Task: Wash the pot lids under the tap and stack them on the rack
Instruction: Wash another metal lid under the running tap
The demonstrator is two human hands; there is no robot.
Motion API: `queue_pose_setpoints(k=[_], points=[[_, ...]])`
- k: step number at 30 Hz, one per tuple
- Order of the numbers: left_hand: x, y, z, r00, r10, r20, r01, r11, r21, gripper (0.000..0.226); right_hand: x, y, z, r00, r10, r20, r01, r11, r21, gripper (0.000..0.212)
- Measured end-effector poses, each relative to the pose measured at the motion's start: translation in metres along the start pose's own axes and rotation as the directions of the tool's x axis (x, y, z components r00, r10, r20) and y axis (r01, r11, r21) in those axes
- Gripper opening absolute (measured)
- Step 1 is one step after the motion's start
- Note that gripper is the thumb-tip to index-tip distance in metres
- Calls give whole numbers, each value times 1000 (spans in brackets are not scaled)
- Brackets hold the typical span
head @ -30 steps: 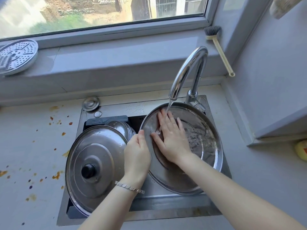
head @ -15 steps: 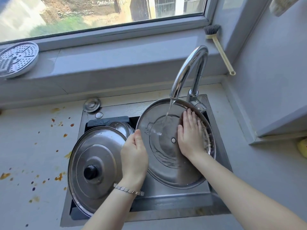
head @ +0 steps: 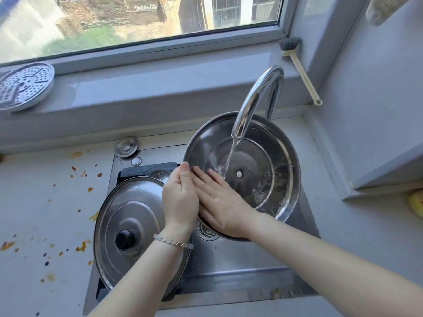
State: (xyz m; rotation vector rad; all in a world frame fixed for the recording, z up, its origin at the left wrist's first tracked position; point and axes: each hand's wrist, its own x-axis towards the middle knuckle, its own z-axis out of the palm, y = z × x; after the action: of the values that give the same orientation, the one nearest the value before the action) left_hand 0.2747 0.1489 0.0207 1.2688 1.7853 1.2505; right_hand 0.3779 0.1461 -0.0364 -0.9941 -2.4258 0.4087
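A large steel pot lid is tilted with its inner side up under the running tap; water falls near its centre rivet. My left hand grips the lid's left rim. My right hand lies flat on the lid's lower left inner surface with straight fingers. A second large lid with a black knob rests knob up in the left part of the sink. The rim of another lid shows behind it.
A perforated steel steamer plate lies on the windowsill at the left. A dish brush leans in the sill's right corner. A small round cap sits behind the sink. Food splatter dots the left counter. Something yellow sits at the right edge.
My right hand has slid from the lid's right side across to its lower left, beside my left hand. The lid has tilted up and shifted right under the stream.
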Motion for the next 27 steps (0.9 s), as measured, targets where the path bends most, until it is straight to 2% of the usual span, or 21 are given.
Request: queue_pose_setpoints(k=[2,3,5,8,10,11,13,15,17,19,21,24,27], points=[[11,0,-10,996,81,-47,-76,994,84,45,-25,15,-1,980,-155,125,168,981,-101,52],[17,0,-16,992,111,-59,-103,987,121,45,-41,24,-3,964,-186,189,213,967,-138,49],[24,-1,-26,990,125,-66,-113,980,164,46,-67,36,-7,950,-183,253,232,956,-179,43],[20,-2,-27,992,107,-62,-94,978,188,45,-80,42,-9,955,-130,265,189,958,-215,40],[17,0,-26,989,126,-77,-107,972,211,45,-84,51,-6,976,16,218,61,938,-341,51],[17,1,-26,988,133,-79,-113,968,225,44,-85,57,-6,972,156,176,-73,910,-408,64],[15,3,-27,989,126,-77,-103,964,247,45,-87,66,-10,915,391,103,-299,826,-478,89],[11,1,-24,991,89,-103,-60,966,250,46,-88,60,-9,882,466,63,-383,789,-479,91],[8,-2,-19,989,52,-137,-19,973,230,46,-88,35,5,920,384,78,-317,847,-426,83],[8,-3,-14,987,43,-156,-7,975,224,44,-92,3,23,966,233,110,-195,941,-278,73],[7,-5,-14,987,75,-139,-39,969,244,37,-99,-9,27,977,159,141,-130,972,-196,65],[5,-10,-21,987,107,-118,-74,963,259,35,-109,9,16,986,41,162,-16,988,-154,57],[6,-10,-27,986,117,-115,-82,959,270,38,-111,38,5,981,-16,195,71,958,-277,53]])
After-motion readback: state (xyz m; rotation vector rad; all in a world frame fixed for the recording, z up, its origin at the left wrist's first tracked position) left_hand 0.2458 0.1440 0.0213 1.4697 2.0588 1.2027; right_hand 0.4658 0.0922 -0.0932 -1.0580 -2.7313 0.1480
